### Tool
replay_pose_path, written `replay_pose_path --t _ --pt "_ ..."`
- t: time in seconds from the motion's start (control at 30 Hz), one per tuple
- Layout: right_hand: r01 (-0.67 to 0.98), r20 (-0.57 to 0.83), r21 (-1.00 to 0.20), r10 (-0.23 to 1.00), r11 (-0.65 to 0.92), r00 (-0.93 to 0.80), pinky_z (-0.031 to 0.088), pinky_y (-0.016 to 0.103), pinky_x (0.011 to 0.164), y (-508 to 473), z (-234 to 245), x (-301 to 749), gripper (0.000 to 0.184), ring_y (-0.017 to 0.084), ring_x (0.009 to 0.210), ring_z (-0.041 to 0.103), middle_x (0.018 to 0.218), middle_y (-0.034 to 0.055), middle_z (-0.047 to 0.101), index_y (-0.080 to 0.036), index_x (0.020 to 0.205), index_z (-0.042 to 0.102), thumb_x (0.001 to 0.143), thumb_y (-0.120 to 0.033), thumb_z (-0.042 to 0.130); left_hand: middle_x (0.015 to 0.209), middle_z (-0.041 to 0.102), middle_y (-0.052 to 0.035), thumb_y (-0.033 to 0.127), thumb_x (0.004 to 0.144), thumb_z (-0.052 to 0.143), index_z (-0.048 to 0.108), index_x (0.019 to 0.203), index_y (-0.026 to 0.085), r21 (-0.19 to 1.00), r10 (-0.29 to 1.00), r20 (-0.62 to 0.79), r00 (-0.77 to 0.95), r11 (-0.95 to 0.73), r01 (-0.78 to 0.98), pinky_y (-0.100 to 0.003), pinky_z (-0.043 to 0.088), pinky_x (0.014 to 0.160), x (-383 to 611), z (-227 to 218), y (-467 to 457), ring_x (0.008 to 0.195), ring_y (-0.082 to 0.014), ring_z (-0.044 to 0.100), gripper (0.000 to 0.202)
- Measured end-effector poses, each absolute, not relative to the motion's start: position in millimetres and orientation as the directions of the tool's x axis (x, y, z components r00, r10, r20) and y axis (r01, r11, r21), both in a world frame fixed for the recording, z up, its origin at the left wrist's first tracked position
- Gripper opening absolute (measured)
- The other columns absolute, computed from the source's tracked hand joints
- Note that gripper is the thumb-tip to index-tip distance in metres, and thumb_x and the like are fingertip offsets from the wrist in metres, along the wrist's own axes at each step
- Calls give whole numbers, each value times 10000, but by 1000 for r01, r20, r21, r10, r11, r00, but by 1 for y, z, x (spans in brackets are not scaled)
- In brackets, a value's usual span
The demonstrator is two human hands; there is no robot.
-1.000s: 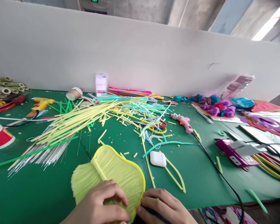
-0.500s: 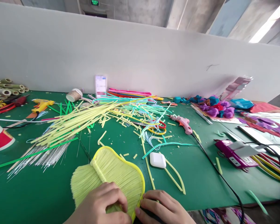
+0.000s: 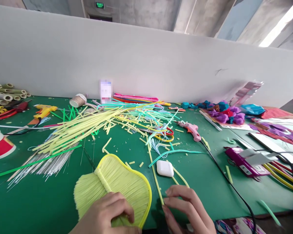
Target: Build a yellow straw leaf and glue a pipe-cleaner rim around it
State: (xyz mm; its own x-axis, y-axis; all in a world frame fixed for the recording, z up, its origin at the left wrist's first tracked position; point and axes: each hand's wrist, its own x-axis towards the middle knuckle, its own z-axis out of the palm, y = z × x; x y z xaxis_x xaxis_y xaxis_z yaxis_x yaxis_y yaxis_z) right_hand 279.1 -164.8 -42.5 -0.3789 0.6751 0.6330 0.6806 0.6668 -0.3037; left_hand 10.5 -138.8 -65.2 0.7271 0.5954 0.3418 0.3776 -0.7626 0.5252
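Observation:
My left hand is closed on a yellow-green fan-shaped piece made of fine fibres, with a bright yellow edging along its right side and a wrapped rib down its middle. The piece lies at the table's near edge, its lower part hidden by the hand. To the right of it, my right hand has its thumb and fingertips together at the lower end of a long pale yellow strip. A white earphone case and a bent yellow strip lie just beyond that hand.
Pale yellow strips and thin metal wires cover the left middle of the green table. A pink glue gun trails a black cord to the right. A purple power strip, red-white cup and yellow glue gun stand around.
My right hand has left the yellow edging of the fan-shaped piece and shifted right to the long strip's lower end. My left hand and the piece have barely moved.

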Motion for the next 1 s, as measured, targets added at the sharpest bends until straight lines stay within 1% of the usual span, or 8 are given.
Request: replay_pose_path --t 0.1,0.2,0.27,0.3,0.37,0.6,0.9,1.0 --pt "667 583 -179 624 723 -520 569 279 899 -157 -45 279 215 209 1030 688 994 118 729 -143 1086 665 886 -150 588 899 697 -9 247 918 628 720 1002 313 465 574 415 706 -801 378 -234 550 762 10 -71 -137 838 -150 657 141" --pt "655 528 -36 570 755 -629 551 337 954 -151 -49 280 297 246 1162 634 1091 123 739 -134 1160 674 884 -225 617 1140 705 -53 376 950 572 657 1186 281 278 469 512 720 -883 378 -330 528 945 8 -67 -129 1079 -213 636 269" --pt "651 503 2 562 759 -657 556 356 949 -149 -51 281 319 258 1184 620 1127 128 729 -121 1168 678 881 -247 623 1375 592 -127 545 924 539 517 1391 192 150 437 462 772 -896 418 -421 454 1058 7 -57 -120 1269 -288 532 586" --pt "647 497 8 559 762 -664 560 365 943 -149 -52 281 322 263 1184 619 1136 131 726 -115 1166 681 877 -248 625 1455 515 -150 611 901 526 440 1452 153 130 483 390 784 -872 472 -453 403 1103 7 -51 -115 1323 -308 481 721" --pt "640 496 1 555 768 -668 568 375 930 -149 -52 282 326 268 1180 620 1142 136 723 -105 1158 684 869 -248 632 1520 425 -166 664 889 487 337 1505 114 102 472 305 827 -880 464 -495 314 1153 9 -42 -107 1384 -321 407 839" --pt "632 486 -31 564 774 -667 578 359 911 -148 -51 281 338 255 1132 638 1154 125 720 -107 1169 675 866 -254 641 1582 301 -143 660 904 462 240 1539 122 159 503 147 852 -862 481 -499 214 1195 15 -42 -100 1444 -297 310 861" --pt "622 453 -150 612 769 -648 569 345 936 -146 -45 281 347 241 1125 624 1160 102 718 -116 1180 658 859 -249 654 1563 359 -119 601 927 480 257 1538 163 279 552 122 825 -817 506 -551 203 1189 19 -40 -100 1420 -306 359 784" --pt "665 422 -210 680 716 -599 541 313 978 -142 -32 280 322 218 1145 610 1174 94 711 -151 1189 652 874 -208 623 1565 359 -104 604 907 516 203 1553 206 376 590 115 799 -771 514 -557 199 1191 18 -38 -101 1412 -315 374 821"
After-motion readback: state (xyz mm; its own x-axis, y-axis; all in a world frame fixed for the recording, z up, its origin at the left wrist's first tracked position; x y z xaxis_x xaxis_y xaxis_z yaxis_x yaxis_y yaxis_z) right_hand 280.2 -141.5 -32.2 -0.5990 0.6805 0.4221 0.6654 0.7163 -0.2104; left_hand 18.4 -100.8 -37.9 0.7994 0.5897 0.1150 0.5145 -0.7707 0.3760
